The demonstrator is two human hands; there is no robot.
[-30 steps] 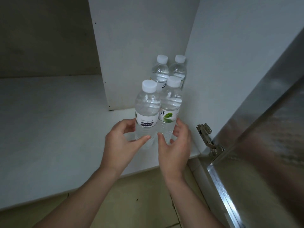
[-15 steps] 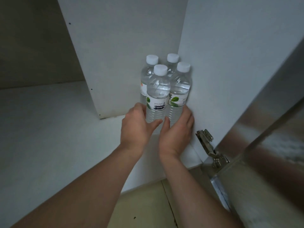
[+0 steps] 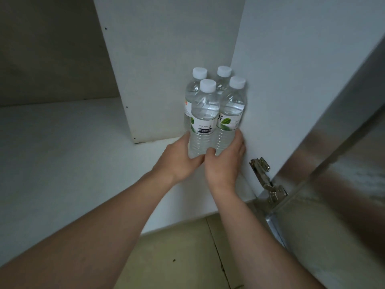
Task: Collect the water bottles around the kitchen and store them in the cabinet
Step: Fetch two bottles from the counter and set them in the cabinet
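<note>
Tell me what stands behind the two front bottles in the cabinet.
Two more capped bottles: rear left bottle and rear right bottle. The front bottles cover their lower parts.

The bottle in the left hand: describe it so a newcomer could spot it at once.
Look into the right rear corner of the white cabinet, where four capped bottles cluster. It is the front-left bottle, gripped low by the left hand. Only its label shows a dark printed block; the front-right bottle shows a green leaf.
</note>
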